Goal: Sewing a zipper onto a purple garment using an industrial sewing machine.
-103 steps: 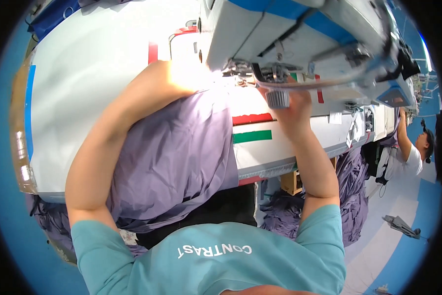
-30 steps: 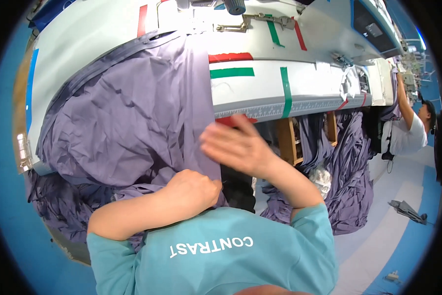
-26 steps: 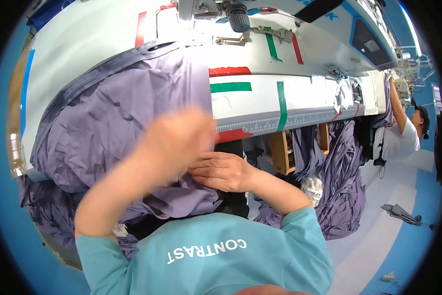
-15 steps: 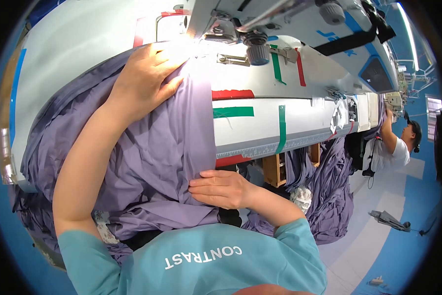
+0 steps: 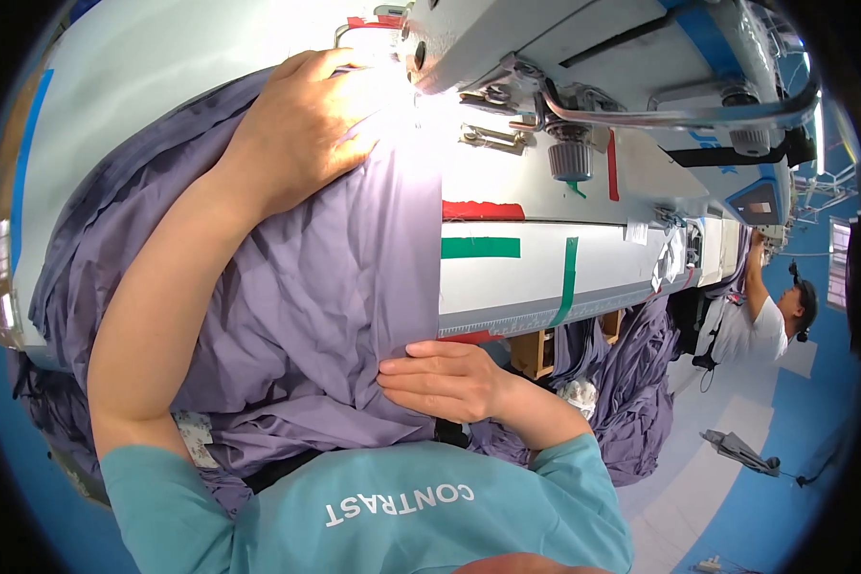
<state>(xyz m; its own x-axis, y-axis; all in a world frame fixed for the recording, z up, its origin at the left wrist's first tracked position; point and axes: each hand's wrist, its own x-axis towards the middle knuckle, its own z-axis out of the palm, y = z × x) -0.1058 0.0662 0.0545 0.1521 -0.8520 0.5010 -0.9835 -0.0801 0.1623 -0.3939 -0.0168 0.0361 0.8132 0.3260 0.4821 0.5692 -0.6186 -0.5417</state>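
Observation:
Purple fabric (image 5: 296,297) is bunched over the machine bed, with a smooth folded strip along its right edge. My left hand (image 5: 301,129) lies on its far part beside the sewing machine head (image 5: 583,57). The fingers there are spread and pressed to the cloth, their tips partly lost in the lamp's glare. At the near table edge my right hand (image 5: 449,381) is closed on the strip's lower end, fingers together on top and thumb hidden. The needle area is washed out by light.
Red tape (image 5: 483,210) and green tape (image 5: 481,248) mark the bed. A ruler strip (image 5: 507,320) runs along its front edge. More purple cloth (image 5: 631,402) hangs at right, near a wooden box (image 5: 532,354). A co-worker (image 5: 760,316) sits farther right.
The view has shifted, so the machine head and bed appear farther right and lower. Both hands remain on the fabric in nearly the same poses.

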